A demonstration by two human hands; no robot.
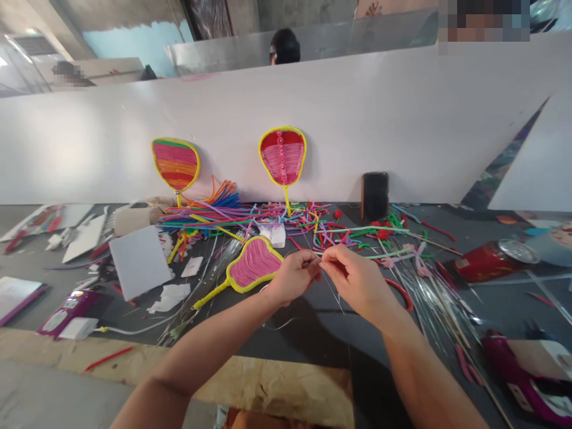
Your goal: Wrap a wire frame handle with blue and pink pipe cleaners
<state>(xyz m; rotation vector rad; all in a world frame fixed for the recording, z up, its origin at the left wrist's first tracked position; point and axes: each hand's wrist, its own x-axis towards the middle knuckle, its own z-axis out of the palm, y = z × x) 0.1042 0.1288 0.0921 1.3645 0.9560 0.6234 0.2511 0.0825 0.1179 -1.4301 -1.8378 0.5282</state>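
Observation:
My left hand (295,275) and my right hand (355,280) meet over the table, both closed in a pinch with fingertips nearly touching. A thin wire (335,295) runs from between the fingers and hangs below them; what else the fingertips hold is too small to make out. Just left of my left hand lies a pink fan (254,265) with a fuzzy yellow rim and handle, partly covered by that hand. Behind the hands is a tangled heap of coloured pipe cleaners (214,215). A red ring-shaped piece (402,293) lies beside my right wrist.
Two finished-looking fans, one striped (176,164) and one red and pink (283,156), lean on a white partition (339,125). A black phone (375,196) stands there too. At right are a red can (494,261), clear thin sticks (429,304) and a purple device (522,375). People are beyond the partition.

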